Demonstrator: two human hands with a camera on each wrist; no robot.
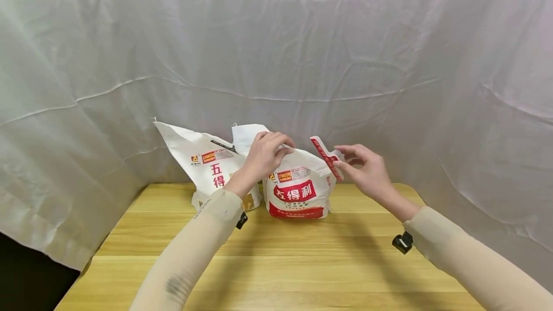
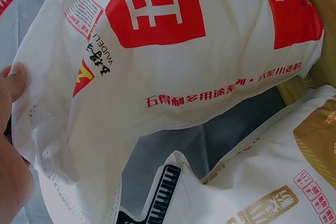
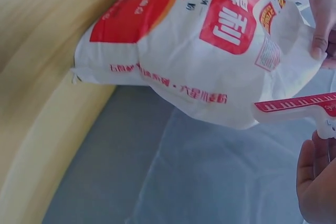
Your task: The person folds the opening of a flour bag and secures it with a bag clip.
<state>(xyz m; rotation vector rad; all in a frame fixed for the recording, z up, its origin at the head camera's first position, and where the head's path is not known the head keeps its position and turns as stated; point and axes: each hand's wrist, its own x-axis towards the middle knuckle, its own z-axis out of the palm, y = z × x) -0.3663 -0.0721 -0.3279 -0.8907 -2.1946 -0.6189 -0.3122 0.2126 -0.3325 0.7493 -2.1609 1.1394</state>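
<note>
A white flour bag with a red label point(image 1: 298, 200) stands on the table, its slack top pulled upward. My left hand point(image 1: 270, 155) pinches that top edge, and the thumb point(image 2: 14, 80) lies against the bag in the left wrist view. My right hand point(image 1: 367, 169) holds a red-and-white bag clip point(image 3: 299, 103) by its projecting grip, just right of the bag top. Whether the clip touches the bag is hard to tell. To the left, a second white flour bag point(image 1: 203, 167) leans, with a black piano-key-patterned clip point(image 2: 164, 195) across its upper part.
Both bags stand toward the back of the light wooden table point(image 1: 276, 263). A pale grey curtain point(image 1: 276, 61) hangs behind and at both sides. A dark area point(image 1: 30, 277) lies beyond the left table edge.
</note>
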